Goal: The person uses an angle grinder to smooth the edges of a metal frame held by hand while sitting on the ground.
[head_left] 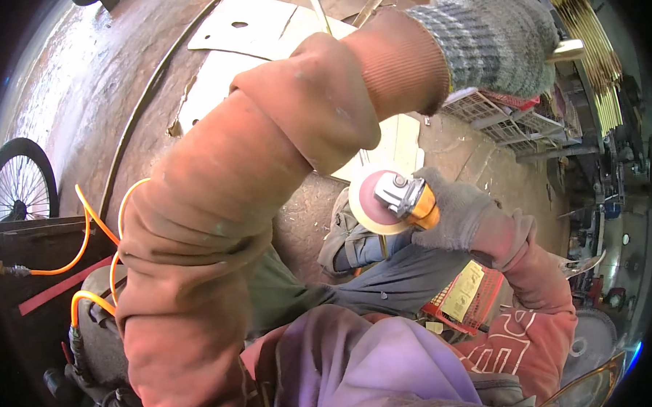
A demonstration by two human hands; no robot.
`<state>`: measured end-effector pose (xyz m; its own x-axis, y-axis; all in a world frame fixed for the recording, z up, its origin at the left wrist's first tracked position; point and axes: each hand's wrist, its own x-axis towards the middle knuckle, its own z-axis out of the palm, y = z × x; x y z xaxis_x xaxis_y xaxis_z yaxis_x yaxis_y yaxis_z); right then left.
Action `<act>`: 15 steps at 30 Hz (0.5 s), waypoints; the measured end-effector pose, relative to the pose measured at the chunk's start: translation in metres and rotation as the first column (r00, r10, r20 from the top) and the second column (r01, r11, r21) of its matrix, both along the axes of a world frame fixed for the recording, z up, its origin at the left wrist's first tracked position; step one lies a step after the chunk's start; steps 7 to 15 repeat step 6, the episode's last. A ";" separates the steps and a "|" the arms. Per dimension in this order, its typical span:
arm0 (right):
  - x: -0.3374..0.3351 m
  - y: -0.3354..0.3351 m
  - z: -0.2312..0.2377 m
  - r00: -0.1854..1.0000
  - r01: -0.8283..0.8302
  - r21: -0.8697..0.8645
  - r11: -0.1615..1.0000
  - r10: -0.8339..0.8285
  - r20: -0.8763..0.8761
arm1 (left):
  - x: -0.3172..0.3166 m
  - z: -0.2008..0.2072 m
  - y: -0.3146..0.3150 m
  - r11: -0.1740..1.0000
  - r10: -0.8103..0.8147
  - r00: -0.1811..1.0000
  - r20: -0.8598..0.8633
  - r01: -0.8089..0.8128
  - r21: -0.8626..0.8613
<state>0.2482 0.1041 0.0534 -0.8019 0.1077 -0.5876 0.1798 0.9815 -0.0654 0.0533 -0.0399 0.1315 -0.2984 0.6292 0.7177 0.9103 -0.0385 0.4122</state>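
My left arm, in an orange-brown sleeve, crosses the view to the upper right. My left hand [490, 40], in a grey knitted glove, is curled, its fingers turned out of sight. A pale end [568, 50] pokes out beside it; what it belongs to is hidden. My right hand [454, 212], also gloved, is closed around an angle grinder [419, 205] with a yellow body. Its round disc [369, 201] faces up, above my legs. A thin rod [384, 246] shows just under the disc. Another thin length [319, 11] appears beyond my left sleeve; whether both are one rod I cannot tell.
Pale flat panels [253, 28] lie on the floor ahead. A bundle of brass-coloured rods [589, 54] stands at upper right, near wire baskets [497, 116]. A red crate [465, 299] sits beside my right arm. An orange hose [86, 214] loops at left, near a spoked wheel [21, 180].
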 end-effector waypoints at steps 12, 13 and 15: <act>-0.015 0.017 -0.023 0.978 0.034 -0.092 0.995 -0.052 -0.203 | 0.021 0.004 0.002 0.981 0.171 0.984 -0.044 -0.174 -0.080; -0.015 0.017 -0.023 0.978 0.034 -0.092 0.995 -0.052 -0.203 | 0.021 0.004 0.002 0.981 0.171 0.984 -0.044 -0.174 -0.080; -0.015 0.017 -0.023 0.978 0.034 -0.092 0.995 -0.052 -0.203 | 0.021 0.004 0.002 0.981 0.171 0.984 -0.044 -0.174 -0.080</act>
